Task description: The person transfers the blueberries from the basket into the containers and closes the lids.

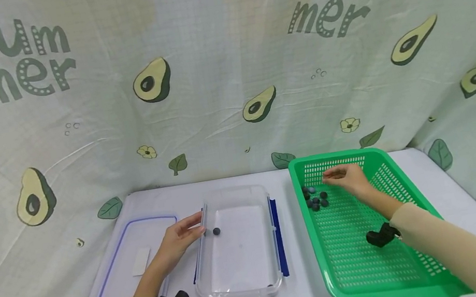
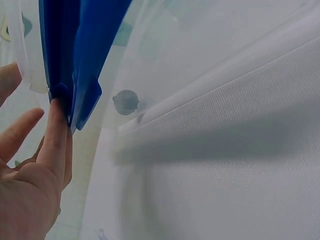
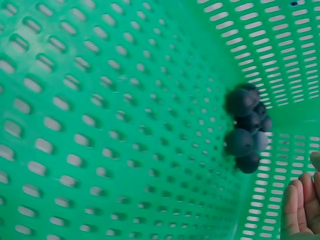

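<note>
In the head view, my left hand (image 1: 180,238) is at the left side of a clear plastic container (image 1: 247,290). Its fairly straight fingers touch the container's blue side latch (image 2: 85,55) in the left wrist view. A single dark blueberry (image 1: 216,231) lies inside, near the left wall. My right hand (image 1: 348,180) hovers within a green slotted basket (image 1: 356,260), its fingers relaxed and nothing visible between them and the thumb. Several blueberries (image 3: 241,142) are clustered against the basket's wall, apart from the fingers.
On the left of the white table (image 1: 298,243) lies a clear lid (image 1: 117,274) with a blue edge and a white label. Another blue latch (image 1: 279,239) hangs out on the container's right side. A cloth (image 1: 206,69) with avocado prints covers the back.
</note>
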Demonstrator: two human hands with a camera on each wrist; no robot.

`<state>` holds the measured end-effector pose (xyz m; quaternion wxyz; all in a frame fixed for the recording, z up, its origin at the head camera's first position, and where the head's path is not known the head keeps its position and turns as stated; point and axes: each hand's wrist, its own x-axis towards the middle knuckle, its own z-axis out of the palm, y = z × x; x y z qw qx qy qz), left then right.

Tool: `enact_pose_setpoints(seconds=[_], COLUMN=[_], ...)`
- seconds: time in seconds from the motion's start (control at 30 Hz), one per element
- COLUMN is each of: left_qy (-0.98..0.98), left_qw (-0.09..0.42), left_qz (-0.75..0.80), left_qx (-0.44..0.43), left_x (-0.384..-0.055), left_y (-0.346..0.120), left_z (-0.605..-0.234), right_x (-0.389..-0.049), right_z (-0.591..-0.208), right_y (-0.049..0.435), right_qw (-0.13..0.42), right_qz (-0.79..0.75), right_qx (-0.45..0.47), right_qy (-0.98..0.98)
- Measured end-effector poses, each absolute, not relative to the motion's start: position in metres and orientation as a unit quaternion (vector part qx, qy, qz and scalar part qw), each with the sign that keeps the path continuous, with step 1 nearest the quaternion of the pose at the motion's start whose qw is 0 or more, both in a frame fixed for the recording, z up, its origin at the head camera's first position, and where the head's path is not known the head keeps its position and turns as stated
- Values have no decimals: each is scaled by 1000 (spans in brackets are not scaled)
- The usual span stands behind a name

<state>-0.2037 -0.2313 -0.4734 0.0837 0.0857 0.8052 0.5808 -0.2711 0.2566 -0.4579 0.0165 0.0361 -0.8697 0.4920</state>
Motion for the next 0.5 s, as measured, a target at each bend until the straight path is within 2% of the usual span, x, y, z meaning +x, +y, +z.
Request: enact_pose_setpoints(seconds=[0.5], left_qy=[803], left_qw=[91], left_qz=[584], left_qx=[79], left_x=[-206], left_y=[-232], left_z=[-474], right_x=[-266], right_z=[-476], right_y=[261], right_qw=[-17], right_qz=[492], right_qx=[34], right_qy=[-870])
